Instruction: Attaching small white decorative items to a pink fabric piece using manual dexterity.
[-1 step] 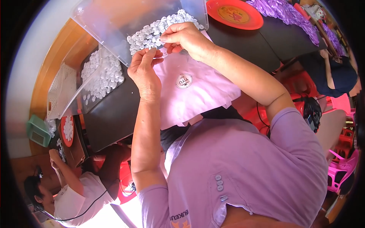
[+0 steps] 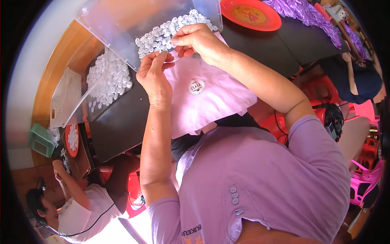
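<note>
My left hand (image 2: 156,75) is raised at the near edge of a clear plastic box (image 2: 122,24), thumb and forefinger pinched together. Just right of it and slightly farther, my right hand (image 2: 202,44) also pinches, its fingertips in front of the box's contents. Whatever lies between the fingers of either hand is too small to make out. Many small white round pieces (image 2: 162,33) with dark marks fill part of the box. Below both hands spreads a pink cloth (image 2: 211,103) with a round printed emblem, draped toward my lap.
A second clear container (image 2: 107,79) of white pieces stands left on the dark table (image 2: 118,130). Behind right are a red plate (image 2: 252,15) and a heap of shiny purple strips (image 2: 304,18). One person (image 2: 85,207) works at lower left; another (image 2: 349,81) is at far right.
</note>
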Demonstrator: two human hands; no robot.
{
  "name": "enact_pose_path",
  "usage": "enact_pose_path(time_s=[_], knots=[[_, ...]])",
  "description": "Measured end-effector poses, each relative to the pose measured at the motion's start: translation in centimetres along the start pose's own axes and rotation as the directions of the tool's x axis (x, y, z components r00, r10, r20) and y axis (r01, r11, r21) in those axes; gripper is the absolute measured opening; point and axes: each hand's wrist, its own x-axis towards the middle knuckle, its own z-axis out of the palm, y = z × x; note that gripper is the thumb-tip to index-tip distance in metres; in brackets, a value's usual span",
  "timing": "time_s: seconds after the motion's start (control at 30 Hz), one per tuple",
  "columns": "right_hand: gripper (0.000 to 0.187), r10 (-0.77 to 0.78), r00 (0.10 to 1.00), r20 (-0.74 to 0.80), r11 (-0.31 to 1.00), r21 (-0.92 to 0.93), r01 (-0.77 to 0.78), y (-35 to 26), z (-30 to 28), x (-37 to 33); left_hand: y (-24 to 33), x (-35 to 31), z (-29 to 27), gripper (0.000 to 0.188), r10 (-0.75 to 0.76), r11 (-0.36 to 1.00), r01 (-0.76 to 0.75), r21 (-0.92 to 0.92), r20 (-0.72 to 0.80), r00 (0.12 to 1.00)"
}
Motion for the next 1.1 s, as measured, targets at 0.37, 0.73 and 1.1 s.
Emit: enact_pose_path(time_s=[0.37,0.73,1.1], knots=[[0.017,-0.025,1.0,-0.014,0.999,-0.028,0.025,0.3,0.3,-0.4,-0.4,-0.1,0.0,0.012,0.006,1.0,-0.006,0.026,0.002,1.0],[0.016,-0.052,0.998,0.041,0.995,-0.083,0.056,0.7,0.7,-0.5,-0.2,-0.4,0.3,0.012,0.019,0.997,-0.021,0.073,0.025,1.0],[0.016,-0.042,0.981,0.187,0.92,-0.376,0.111,-0.1,-0.4,-0.3,-0.2,-0.4,-0.1,0.011,-0.006,0.988,-0.008,0.153,0.091,0.996]])
